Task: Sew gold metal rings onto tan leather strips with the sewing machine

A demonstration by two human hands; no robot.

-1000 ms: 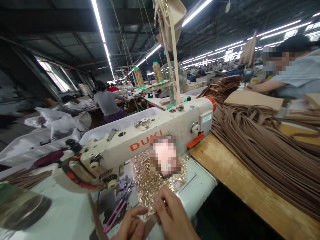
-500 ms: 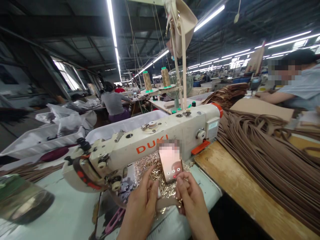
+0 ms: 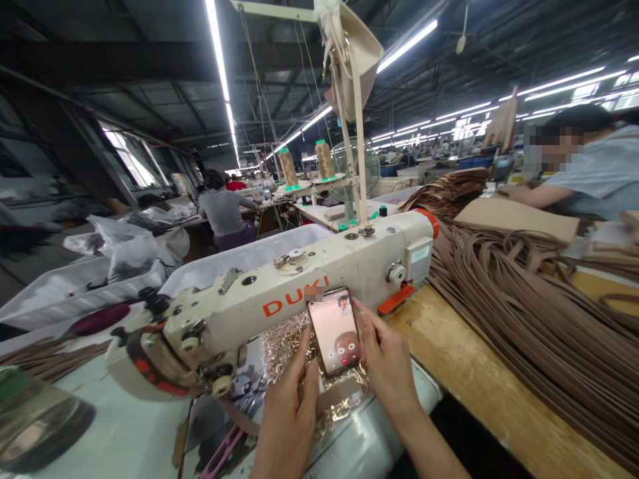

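Observation:
A brown strap (image 3: 340, 394) runs from beside the sewing machine's needle end through my left hand (image 3: 289, 406), whose thumb and fingers are closed on it. Its free end sticks out to the right, by a gold metal buckle (image 3: 342, 410). My left index finger points up near the left edge of a phone (image 3: 332, 332). The phone leans upright against the sewing machine (image 3: 299, 279), its screen lit with a video call. My right hand (image 3: 387, 352) has its fingers closed at the phone's right edge. Gold metal fittings (image 3: 284, 346) lie heaped around the phone's base.
Pink scissors (image 3: 222, 452) lie left of my left hand, and a jar of liquid (image 3: 37, 422) stands farther left. Many brown straps (image 3: 519, 319) cover the wooden board (image 3: 424, 326) on the right. White bins (image 3: 244, 259) stand behind the machine. Co-workers sit left and right.
My right hand has let go of the strap's free end and moved up to the phone's right edge. My left hand stays on the strap. The view has shifted slightly.

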